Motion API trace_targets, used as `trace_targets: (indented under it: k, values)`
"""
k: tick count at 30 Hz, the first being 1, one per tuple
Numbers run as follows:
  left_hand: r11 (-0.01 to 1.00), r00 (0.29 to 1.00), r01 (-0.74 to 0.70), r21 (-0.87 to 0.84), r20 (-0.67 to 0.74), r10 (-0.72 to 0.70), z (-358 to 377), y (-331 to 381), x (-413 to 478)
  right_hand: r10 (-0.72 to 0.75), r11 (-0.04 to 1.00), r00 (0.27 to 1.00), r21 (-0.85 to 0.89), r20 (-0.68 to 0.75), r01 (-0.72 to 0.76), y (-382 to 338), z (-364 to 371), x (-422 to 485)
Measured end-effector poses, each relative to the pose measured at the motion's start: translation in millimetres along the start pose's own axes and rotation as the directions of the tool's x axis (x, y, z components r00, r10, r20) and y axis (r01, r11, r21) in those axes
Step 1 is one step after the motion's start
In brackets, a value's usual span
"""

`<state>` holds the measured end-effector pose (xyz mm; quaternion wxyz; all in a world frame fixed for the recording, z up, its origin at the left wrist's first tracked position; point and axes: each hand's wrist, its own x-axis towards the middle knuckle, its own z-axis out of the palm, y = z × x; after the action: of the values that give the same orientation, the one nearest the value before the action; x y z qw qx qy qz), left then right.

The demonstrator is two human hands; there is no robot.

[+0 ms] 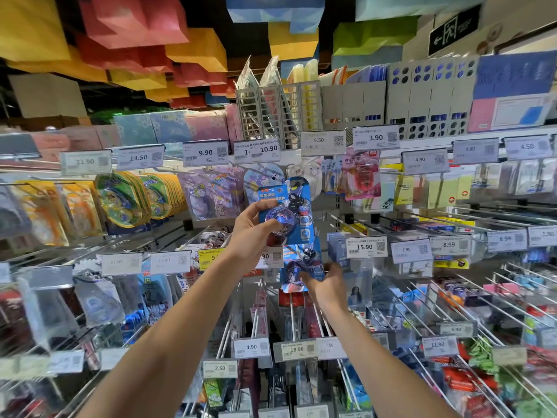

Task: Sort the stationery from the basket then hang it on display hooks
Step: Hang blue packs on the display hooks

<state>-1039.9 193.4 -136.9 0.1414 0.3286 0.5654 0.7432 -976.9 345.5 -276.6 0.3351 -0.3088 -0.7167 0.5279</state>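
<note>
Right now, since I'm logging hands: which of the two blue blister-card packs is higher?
The blue blister-card pack in the left hand; the right hand holds the lower pack.

Hanging packs (208, 194) and price tags (205, 152) crowd the hooks (291, 321) — one bare gap (327, 203) opens right of the upper blue pack (297, 188).

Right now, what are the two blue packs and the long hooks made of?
Upper blue pack, in the left hand: apparently printed card with a clear, glossy plastic bubble that glints. Lower blue pack, in the right hand: seemingly the same. Display hooks: thin pale rods, probably metal.
</note>
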Motion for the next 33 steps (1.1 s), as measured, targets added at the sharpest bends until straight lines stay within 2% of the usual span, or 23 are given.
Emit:
trace_targets:
  k: [3, 5, 7, 9, 11, 13, 18, 23, 26, 29, 33]
  values:
    - [1.000, 1.000, 0.000, -0.011, 0.003, 0.000, -1, -1, -2, 0.008, 0.988, 1.000, -0.151, -0.021, -0.011, 3, 1, -2]
    - [1.000, 1.000, 0.002, -0.019, 0.009, -0.002, -4, -3, -1, -0.070, 0.953, 0.993, -0.300, -0.094, 0.038, -1, -2, -15]
    - [1.000, 1.000, 0.004, -0.018, 0.009, -0.004, -5, -4, -2, -0.192, 0.963, 0.975, -0.215, -0.115, 0.164, -14, -8, -34]
    - [1.000, 1.000, -0.003, -0.025, 0.019, 0.003, -4, -3, -5, -0.352, 0.935, 0.931, 0.010, -0.092, 0.355, -30, -14, -53]
    - [0.999, 0.999, -0.012, -0.049, 0.029, 0.013, -1, -1, -8, -0.429, 0.869, 0.900, 0.238, -0.079, 0.435, -50, -20, -68]
    - [0.998, 1.000, -0.016, -0.068, 0.022, 0.018, 1, 0, -11, -0.418, 0.833, 0.905, 0.367, -0.073, 0.414, -68, -22, -72]
    - [0.996, 0.997, -0.068, -0.050, 0.038, 0.070, 3, -1, -19, -0.319, 0.867, 0.947, 0.413, 0.030, 0.279, -95, -24, -62]
    - [0.988, 0.998, -0.063, -0.139, 0.018, 0.066, 7, 1, -20, -0.284, 0.855, 0.959, 0.451, -0.004, 0.255, -99, -30, -67]
    - [0.986, 0.999, -0.035, -0.163, -0.021, 0.032, 7, 7, -19, -0.202, 0.852, 0.979, 0.493, 0.001, 0.175, -82, -40, -74]
    - [0.984, 1.000, 0.001, -0.179, -0.015, -0.004, 2, 13, -12, -0.148, 0.891, 0.988, 0.441, 0.050, 0.111, -50, -53, -83]
    - [0.986, 0.999, 0.037, -0.163, -0.011, -0.040, 3, 17, -9, -0.056, 0.970, 0.991, 0.244, 0.121, 0.025, -6, -58, -87]
